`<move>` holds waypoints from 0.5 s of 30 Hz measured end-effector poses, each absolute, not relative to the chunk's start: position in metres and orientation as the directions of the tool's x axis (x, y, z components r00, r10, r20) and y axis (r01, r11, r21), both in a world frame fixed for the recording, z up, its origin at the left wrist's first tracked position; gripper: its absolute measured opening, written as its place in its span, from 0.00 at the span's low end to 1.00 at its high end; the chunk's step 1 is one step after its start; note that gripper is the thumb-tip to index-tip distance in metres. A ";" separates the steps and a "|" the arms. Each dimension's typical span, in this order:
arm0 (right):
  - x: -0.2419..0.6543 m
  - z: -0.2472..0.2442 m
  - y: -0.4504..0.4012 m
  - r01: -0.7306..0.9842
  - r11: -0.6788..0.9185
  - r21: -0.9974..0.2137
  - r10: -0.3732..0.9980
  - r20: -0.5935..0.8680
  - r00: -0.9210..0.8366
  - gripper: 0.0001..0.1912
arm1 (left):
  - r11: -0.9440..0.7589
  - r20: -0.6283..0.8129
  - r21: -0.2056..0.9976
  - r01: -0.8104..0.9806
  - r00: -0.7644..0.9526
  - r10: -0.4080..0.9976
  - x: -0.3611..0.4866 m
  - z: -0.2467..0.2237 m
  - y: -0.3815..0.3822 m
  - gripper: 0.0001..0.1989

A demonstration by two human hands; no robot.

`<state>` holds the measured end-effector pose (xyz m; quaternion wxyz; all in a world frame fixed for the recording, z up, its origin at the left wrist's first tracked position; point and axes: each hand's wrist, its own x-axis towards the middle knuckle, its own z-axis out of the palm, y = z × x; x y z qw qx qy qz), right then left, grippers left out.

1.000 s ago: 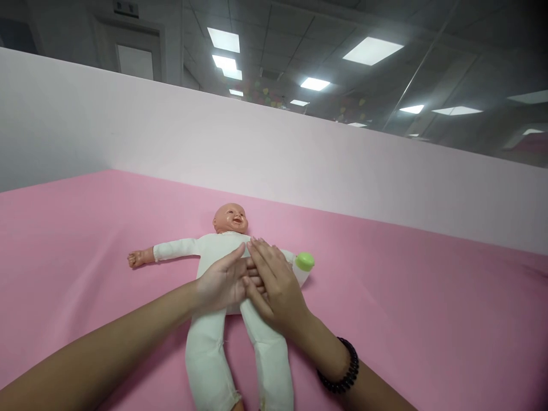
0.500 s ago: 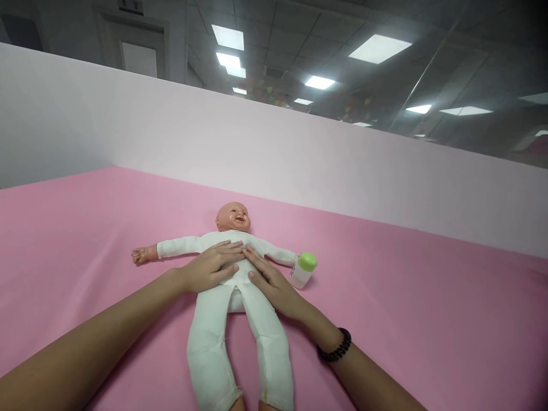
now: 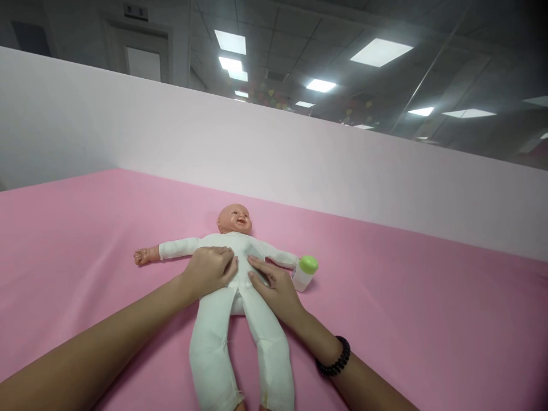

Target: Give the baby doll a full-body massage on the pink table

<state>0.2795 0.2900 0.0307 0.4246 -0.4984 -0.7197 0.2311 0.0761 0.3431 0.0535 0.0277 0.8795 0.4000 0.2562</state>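
Note:
A baby doll (image 3: 244,265) with a bald plastic head and a white cloth body lies on its back, arms spread. My left hand (image 3: 210,268) rests on the left side of its belly, fingers curled in and fingertips mostly hidden; no object shows in it. On the other side of the belly, my right hand (image 3: 276,288) lies with fingers stretched and slightly bent, touching the cloth and holding nothing. A small whitish bottle (image 3: 303,279) with a green cap stands tilted beside the doll's hand, close to my right hand.
Pink sheeting (image 3: 385,308) covers the surface under the doll. A pale raised wall (image 3: 274,154) runs along the back and left. A black coiled band (image 3: 336,359) circles my right wrist. Beyond the wall are a door and ceiling lights.
Both hands have drawn apart a little. The left fingers, flat on the doll's chest before, are now curled in. The right fingers have pulled back and bent slightly.

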 end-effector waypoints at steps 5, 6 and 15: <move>0.281 0.042 0.288 0.470 0.470 -0.747 0.874 0.320 -0.365 0.25 | -0.828 0.529 0.422 0.369 0.641 0.556 0.072 0.043 0.354 0.20; 0.282 0.043 0.288 0.484 0.453 -0.749 0.880 0.290 -0.376 0.26 | -0.809 0.504 0.479 0.340 0.648 0.571 0.072 0.041 0.356 0.21; 0.284 0.029 0.289 0.634 0.266 -0.726 0.964 0.215 -0.158 0.36 | -0.589 0.419 0.609 0.531 0.416 0.807 0.077 0.049 0.347 0.29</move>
